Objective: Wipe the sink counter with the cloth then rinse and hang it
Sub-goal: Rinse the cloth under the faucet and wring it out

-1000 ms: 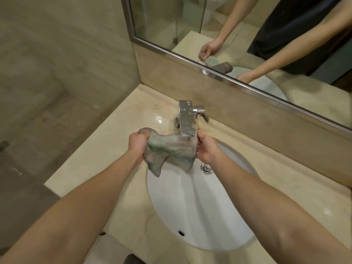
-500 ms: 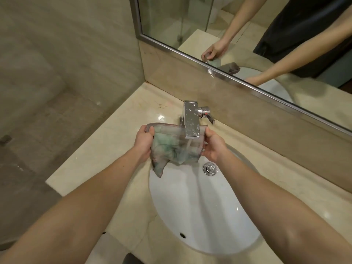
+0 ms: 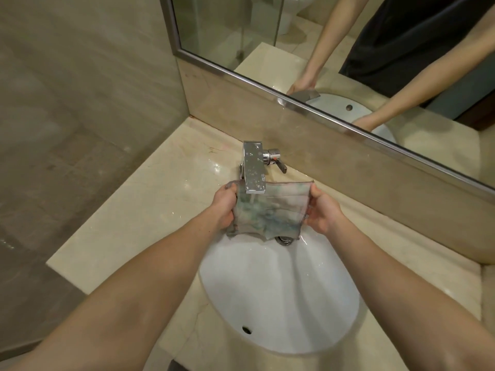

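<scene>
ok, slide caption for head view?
Both hands spread the cloth under the faucet over the sink.

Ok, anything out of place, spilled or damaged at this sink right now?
Nothing stands out. The thin grey-green cloth is stretched between the left hand and right hand under the square chrome tap, over the white oval basin. The beige marble counter shows only wet glints.

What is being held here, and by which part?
The cloth, spread under the tap: left hand grips its left edge, right hand its right edge.
</scene>
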